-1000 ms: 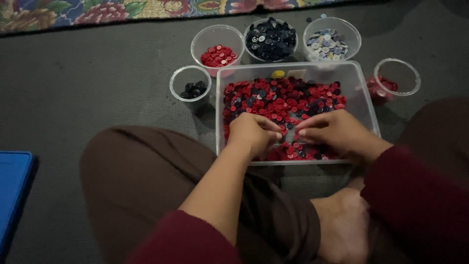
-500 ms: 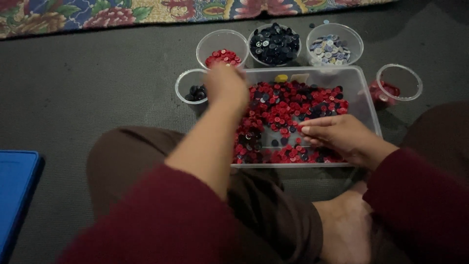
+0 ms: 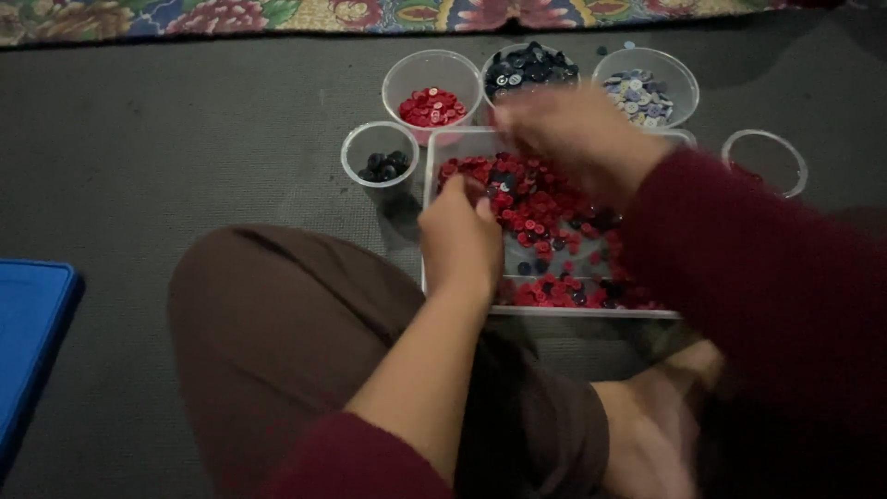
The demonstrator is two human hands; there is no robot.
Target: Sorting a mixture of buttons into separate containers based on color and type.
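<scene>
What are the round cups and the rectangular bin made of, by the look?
Round cups: seemingly clear thin plastic, glossy; the red buttons show through the wall. Rectangular bin: likely clear, slightly frosted plastic, with a pale, thicker rim. Both look rigid; the exact plastic cannot be told.

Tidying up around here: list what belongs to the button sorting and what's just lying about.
In use: clear rectangular plastic tub of red and dark buttons; five round clear plastic cups; left hand; right hand.

Lying about: blue plastic lid; floral rug.
</scene>
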